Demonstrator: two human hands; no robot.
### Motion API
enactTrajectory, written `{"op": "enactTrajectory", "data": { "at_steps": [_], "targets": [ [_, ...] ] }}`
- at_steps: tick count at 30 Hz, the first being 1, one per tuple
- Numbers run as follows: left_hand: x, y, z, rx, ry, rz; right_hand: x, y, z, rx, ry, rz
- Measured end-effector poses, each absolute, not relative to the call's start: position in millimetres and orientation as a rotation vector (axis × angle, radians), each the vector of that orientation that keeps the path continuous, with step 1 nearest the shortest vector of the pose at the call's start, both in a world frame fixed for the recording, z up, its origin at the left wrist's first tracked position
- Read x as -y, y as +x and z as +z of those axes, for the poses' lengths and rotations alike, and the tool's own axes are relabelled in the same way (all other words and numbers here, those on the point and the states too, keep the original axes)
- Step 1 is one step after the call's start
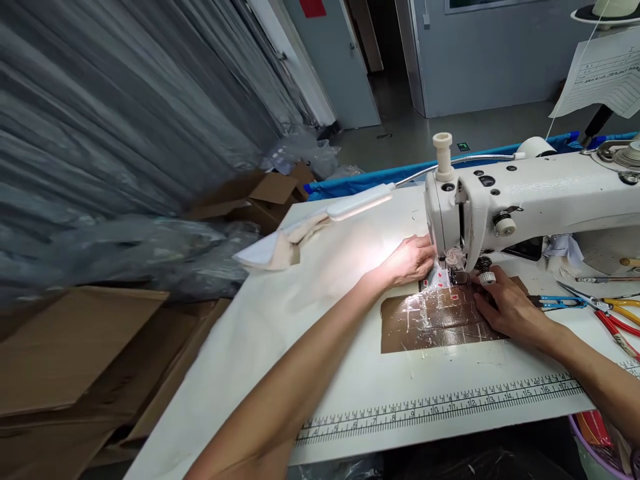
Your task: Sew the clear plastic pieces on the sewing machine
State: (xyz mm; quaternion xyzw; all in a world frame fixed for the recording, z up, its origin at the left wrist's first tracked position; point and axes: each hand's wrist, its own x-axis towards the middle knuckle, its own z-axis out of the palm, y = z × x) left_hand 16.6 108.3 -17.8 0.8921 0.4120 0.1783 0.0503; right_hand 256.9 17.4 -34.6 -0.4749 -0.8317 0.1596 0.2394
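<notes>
In the head view my left hand [413, 260] lies low at the left side of the white sewing machine [535, 200]. Its fingers stretch toward the needle area, and the machine head partly hides the tips. Beside them is a pale patch with red marks [440, 279]. My right hand [507, 310] rests to the right of the presser foot [457, 275], thumb and fingers bent but apart. Beneath it lies a shiny brown taped sheet [435, 323]. I cannot make out anything held in either hand.
Blue-handled snips [560, 302], scissors [595, 300] and red-handled pliers [617, 337] lie to the right. A printed ruler [435, 413] runs along the table's front edge. Folded fabric [280, 250] and a lamp [361, 202] are at the back left; cardboard boxes [75, 347] stand beyond.
</notes>
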Motion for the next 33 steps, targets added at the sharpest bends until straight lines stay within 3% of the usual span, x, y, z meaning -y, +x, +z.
{"op": "enactTrajectory", "data": {
  "at_steps": [4,10,19,25,33],
  "targets": [
    [-102.1,1.0,-8.8,-1.173,2.749,0.538,-14.9,256.4,-32.9,2.279,-1.270,0.459],
    [-70.3,-61.8,0.7,-1.423,2.662,0.842,-10.0,254.5,-34.8,2.262,-1.157,0.413],
    [-33.3,-111.4,-16.9,-1.917,1.977,1.400,-10.3,254.3,-36.2,2.273,-1.173,0.313],
    [-24.9,-108.2,-19.5,-1.942,1.938,1.337,-14.2,255.8,-46.3,2.256,-1.175,0.219],
    [-20.8,-98.6,-28.1,-1.959,2.135,0.982,-18.1,259.9,-68.0,2.254,-1.222,0.134]
  ]
}}
